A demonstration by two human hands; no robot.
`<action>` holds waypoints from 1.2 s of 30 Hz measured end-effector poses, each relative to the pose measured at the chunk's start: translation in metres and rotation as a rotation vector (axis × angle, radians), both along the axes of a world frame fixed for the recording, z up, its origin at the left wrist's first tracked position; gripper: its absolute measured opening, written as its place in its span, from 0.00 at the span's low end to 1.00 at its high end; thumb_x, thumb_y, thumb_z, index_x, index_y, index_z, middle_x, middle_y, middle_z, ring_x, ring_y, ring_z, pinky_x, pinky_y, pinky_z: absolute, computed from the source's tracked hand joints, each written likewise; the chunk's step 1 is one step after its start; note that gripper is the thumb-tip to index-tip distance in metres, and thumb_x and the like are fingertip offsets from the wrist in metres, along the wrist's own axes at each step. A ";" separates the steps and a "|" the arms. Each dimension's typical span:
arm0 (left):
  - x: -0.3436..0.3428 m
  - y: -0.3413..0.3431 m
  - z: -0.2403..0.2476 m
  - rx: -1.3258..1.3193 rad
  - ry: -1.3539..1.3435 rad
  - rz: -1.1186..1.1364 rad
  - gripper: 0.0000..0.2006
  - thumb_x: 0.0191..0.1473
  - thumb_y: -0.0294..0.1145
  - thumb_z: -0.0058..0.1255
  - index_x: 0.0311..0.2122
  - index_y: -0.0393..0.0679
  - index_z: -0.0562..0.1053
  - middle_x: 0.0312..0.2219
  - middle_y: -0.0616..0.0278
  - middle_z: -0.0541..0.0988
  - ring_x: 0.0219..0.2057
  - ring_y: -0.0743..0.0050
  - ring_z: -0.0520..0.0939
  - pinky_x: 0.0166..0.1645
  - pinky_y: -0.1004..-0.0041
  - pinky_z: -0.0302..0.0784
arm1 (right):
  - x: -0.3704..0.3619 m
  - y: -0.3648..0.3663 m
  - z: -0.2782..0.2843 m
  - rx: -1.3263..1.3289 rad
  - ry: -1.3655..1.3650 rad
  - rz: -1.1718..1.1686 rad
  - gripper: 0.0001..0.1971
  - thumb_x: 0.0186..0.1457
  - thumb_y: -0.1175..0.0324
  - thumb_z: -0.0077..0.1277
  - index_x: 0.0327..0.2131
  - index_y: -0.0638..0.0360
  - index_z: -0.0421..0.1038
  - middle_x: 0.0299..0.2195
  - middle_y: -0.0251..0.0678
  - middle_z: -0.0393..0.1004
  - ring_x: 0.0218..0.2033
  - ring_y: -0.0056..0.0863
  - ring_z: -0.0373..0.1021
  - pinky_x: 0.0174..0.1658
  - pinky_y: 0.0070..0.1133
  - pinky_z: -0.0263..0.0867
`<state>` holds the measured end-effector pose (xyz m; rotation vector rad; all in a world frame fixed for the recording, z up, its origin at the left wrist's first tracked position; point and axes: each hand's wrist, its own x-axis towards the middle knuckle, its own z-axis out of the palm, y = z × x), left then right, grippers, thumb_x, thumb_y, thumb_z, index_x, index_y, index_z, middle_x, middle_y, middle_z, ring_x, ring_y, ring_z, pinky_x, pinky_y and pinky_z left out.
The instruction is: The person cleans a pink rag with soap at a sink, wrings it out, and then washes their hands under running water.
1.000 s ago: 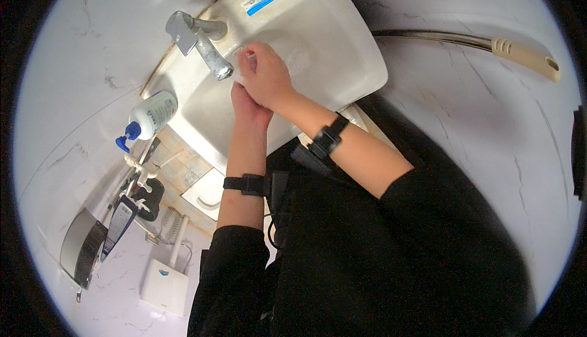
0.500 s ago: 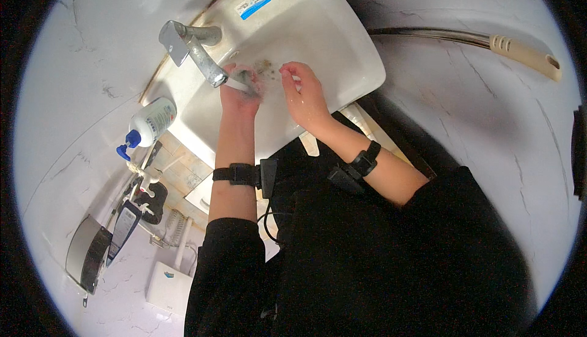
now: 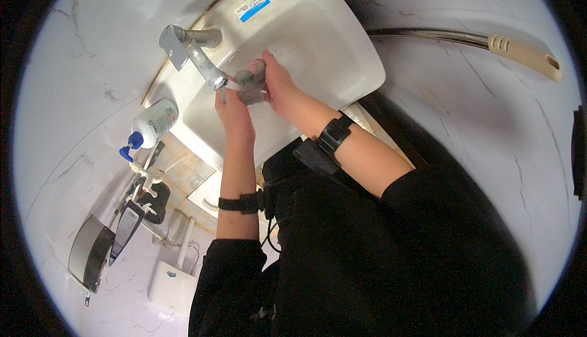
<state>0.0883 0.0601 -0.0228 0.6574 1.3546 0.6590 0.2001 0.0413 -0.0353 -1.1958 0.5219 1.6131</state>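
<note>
Both hands are working right under the spout of the grey metal tap point(image 3: 194, 53), over the bowl of the white ceramic washbasin point(image 3: 330, 43). A small wadded grey-and-pink thing, seemingly a wet cloth or sponge point(image 3: 249, 82), is sitting just below and beside the tap's spout end, caught between the two hands. The right hand point(image 3: 278, 83) is lying on the side of it away from the tap, its fingers curled closed around it. The left hand point(image 3: 232, 111) is coming up from below the spout, its fingers point(image 3: 221, 94) touching the thing's near side; how tightly they are closing I cannot tell. The right hand is the nearer one. The wad is too bunched to show a long axis. A white soap bottle with a blue pump point(image 3: 153, 126) is standing on the basin's rim, away from the tap toward the person's left.
</note>
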 end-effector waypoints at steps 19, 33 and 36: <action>0.009 -0.008 0.020 -0.593 -0.940 0.124 0.29 0.56 0.57 0.30 0.53 0.45 0.65 0.49 0.50 0.70 0.51 0.42 0.68 0.57 0.41 0.58 | -0.025 0.018 0.034 0.267 -1.147 0.412 0.09 0.52 0.66 0.48 0.35 0.60 0.70 0.28 0.49 0.74 0.33 0.49 0.71 0.38 0.36 0.65; 0.008 0.019 -0.005 -0.543 -0.418 0.071 0.13 0.58 0.47 0.43 0.40 0.50 0.69 0.30 0.66 0.73 0.27 0.73 0.73 0.25 0.77 0.67 | 0.013 -0.026 0.001 0.119 -1.022 0.026 0.10 0.53 0.65 0.50 0.35 0.61 0.71 0.36 0.43 0.73 0.39 0.40 0.70 0.44 0.31 0.64; 0.007 0.028 -0.011 -0.582 -0.416 0.202 0.12 0.58 0.47 0.41 0.33 0.50 0.68 0.22 0.68 0.69 0.23 0.74 0.71 0.18 0.77 0.61 | 0.021 -0.043 -0.018 0.075 -1.088 0.172 0.12 0.55 0.64 0.48 0.36 0.63 0.71 0.33 0.45 0.75 0.35 0.38 0.72 0.40 0.30 0.66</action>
